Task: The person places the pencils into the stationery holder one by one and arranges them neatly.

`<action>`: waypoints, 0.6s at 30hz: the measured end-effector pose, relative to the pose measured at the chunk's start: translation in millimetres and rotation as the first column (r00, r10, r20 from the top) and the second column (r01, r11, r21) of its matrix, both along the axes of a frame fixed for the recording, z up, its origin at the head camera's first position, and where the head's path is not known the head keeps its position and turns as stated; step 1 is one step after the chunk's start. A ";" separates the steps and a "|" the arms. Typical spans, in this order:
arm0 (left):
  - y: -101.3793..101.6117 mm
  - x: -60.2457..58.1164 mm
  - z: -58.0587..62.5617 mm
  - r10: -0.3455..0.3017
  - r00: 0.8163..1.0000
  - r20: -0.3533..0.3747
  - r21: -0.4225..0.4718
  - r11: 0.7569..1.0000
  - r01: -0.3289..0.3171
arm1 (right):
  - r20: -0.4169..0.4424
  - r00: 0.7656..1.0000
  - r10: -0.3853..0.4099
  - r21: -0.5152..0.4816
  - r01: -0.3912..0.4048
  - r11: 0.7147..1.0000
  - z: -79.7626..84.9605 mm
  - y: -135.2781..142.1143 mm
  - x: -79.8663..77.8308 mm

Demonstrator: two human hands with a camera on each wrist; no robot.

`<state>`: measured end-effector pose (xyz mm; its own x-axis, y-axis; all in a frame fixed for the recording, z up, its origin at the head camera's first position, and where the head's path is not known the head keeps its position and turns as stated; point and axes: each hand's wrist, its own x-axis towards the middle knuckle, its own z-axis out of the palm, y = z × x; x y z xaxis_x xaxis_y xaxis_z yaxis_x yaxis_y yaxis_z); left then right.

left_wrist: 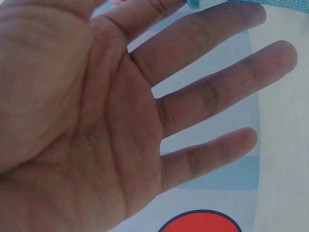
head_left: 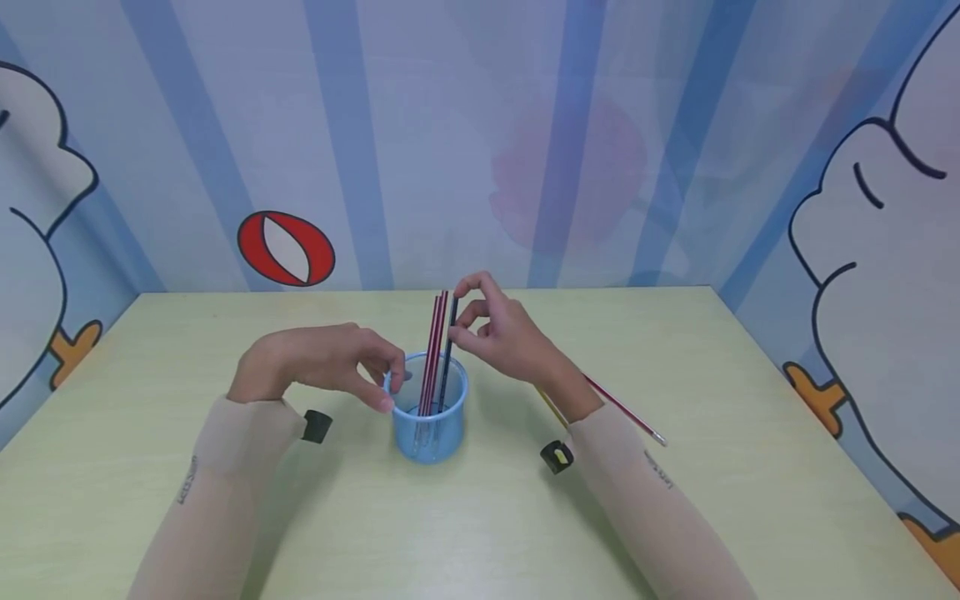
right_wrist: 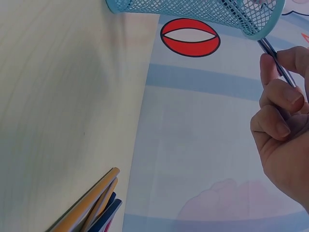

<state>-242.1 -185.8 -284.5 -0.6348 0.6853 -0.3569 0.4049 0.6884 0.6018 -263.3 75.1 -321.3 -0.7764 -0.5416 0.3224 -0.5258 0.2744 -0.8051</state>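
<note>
A light blue mesh pencil cup (head_left: pixel 429 437) stands upright on the table. My left hand (head_left: pixel 322 358) pinches its left rim between thumb and index finger; the other fingers (left_wrist: pixel 227 89) spread apart in the left wrist view. My right hand (head_left: pixel 510 329) pinches the upper part of a dark pencil (head_left: pixel 446 379) between thumb and index finger. The pencil's lower end is inside the cup. Dark red striped pencils (head_left: pixel 431 358) lean beside it in the cup. In the right wrist view, the cup (right_wrist: pixel 193 12) and the held pencil (right_wrist: pixel 269 48) show at top right.
Under my right forearm lie a yellow pencil (head_left: pixel 552 408) and a red pencil (head_left: pixel 626 408) on the table (head_left: pixel 420 533). Several loose pencils (right_wrist: pixel 91 208) appear at the bottom of the right wrist view. A striped blue backdrop (head_left: pixel 450 167) rises behind the table.
</note>
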 end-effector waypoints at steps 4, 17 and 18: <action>0.0 -0.4 -0.1 -0.004 1.000 0.001 0.004 1.000 0.004 | -0.002 1.000 0.013 0.010 -0.013 1.000 0.2 0.6 -0.4; -0.4 -1.2 -1.0 -0.009 1.000 0.000 0.008 1.000 0.009 | -0.067 0.997 0.045 0.118 -0.037 0.992 0.9 5.8 -2.9; -0.4 -1.2 -0.9 -0.010 1.000 0.000 0.008 1.000 0.010 | -0.065 0.997 0.043 0.122 -0.035 0.992 1.1 6.7 -2.9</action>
<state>-243.3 -186.3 -285.4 -0.6283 0.6943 -0.3509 0.4116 0.6794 0.6075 -266.2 81.8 -320.2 -0.7327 -0.6092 0.3033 -0.5897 0.3460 -0.7297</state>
